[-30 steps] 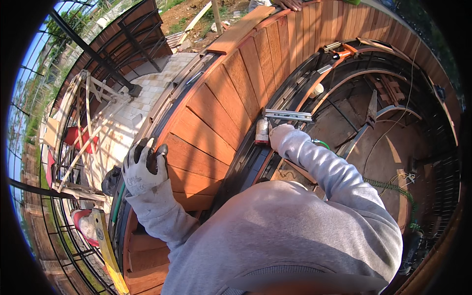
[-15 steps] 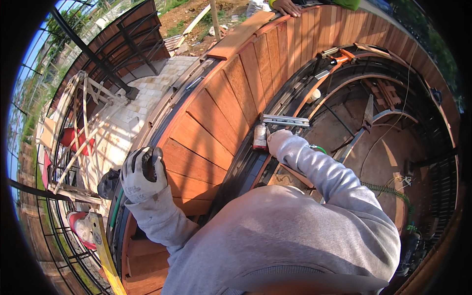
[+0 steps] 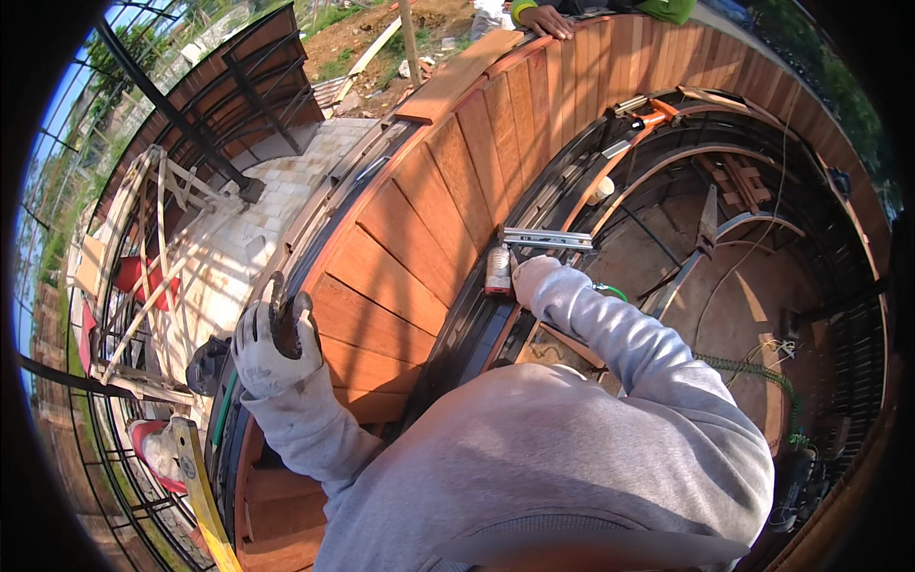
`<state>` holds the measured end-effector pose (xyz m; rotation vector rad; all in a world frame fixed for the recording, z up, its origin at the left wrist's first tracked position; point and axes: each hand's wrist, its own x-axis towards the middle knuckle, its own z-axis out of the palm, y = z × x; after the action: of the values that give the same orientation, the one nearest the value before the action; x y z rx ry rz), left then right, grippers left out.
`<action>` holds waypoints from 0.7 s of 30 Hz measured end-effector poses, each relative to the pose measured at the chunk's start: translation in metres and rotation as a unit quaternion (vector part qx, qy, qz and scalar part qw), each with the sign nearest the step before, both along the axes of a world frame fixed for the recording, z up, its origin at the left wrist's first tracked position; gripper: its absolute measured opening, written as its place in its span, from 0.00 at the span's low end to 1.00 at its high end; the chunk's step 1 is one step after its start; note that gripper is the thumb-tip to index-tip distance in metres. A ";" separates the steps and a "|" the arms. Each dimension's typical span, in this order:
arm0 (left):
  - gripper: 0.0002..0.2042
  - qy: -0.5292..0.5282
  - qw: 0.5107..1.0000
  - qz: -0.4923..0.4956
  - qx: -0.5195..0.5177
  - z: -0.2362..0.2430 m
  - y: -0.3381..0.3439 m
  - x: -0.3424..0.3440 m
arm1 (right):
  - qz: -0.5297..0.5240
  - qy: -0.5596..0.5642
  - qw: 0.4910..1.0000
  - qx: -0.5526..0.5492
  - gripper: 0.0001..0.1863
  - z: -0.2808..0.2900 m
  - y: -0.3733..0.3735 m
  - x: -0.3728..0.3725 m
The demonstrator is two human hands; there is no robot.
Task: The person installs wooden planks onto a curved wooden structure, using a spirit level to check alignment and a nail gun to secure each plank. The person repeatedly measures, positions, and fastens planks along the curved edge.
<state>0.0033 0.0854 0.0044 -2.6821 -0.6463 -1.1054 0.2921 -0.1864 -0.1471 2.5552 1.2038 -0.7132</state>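
Note:
Planks of reddish wood [image 3: 400, 253] lie side by side across a curved bench top. At the bench's outer left edge is my left hand [image 3: 276, 348], in a white glove with dark fingers. Its thumb stands apart from the curved fingers, and nothing shows between them. My right hand [image 3: 536, 278], also gloved, grips a nail gun [image 3: 498, 269] over the bench's inner dark edge. The nail gun's silver magazine [image 3: 548, 238] points right, and a green hose [image 3: 610, 291] shows beside my wrist. My sleeve and hand hide its handle.
Another person's hand [image 3: 546, 21] rests on the far planks. A loose board [image 3: 462, 74] lies along the outer edge. To the right are an orange tool [image 3: 656, 114], a white cup [image 3: 600, 190] and a handsaw [image 3: 707, 221]. A yellow level [image 3: 205, 500] stands at lower left.
My left thumb and fingers have spread a little further apart. My right hand keeps hold of the nail gun at nearly the same spot, and the view has shifted slightly.

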 end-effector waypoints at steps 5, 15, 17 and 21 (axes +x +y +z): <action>0.26 -0.012 1.000 -0.004 0.003 -0.007 0.008 0.000 | -0.002 -0.013 1.000 0.007 0.20 -0.016 0.000 0.005; 0.28 0.026 0.999 -0.031 0.004 -0.005 0.011 -0.003 | 0.028 0.003 0.998 -0.059 0.43 -0.006 0.004 0.004; 0.28 0.020 0.999 -0.026 0.013 -0.005 0.009 -0.002 | 0.020 -0.006 0.999 -0.050 0.43 -0.024 0.003 0.011; 0.27 0.015 0.999 -0.022 0.026 -0.001 0.005 -0.003 | 0.019 -0.027 0.999 -0.037 0.30 -0.025 0.003 0.007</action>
<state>0.0005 0.0907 0.0032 -2.6750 -0.5487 -1.0750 0.2994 -0.1834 -0.1721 2.4688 1.1832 -0.6627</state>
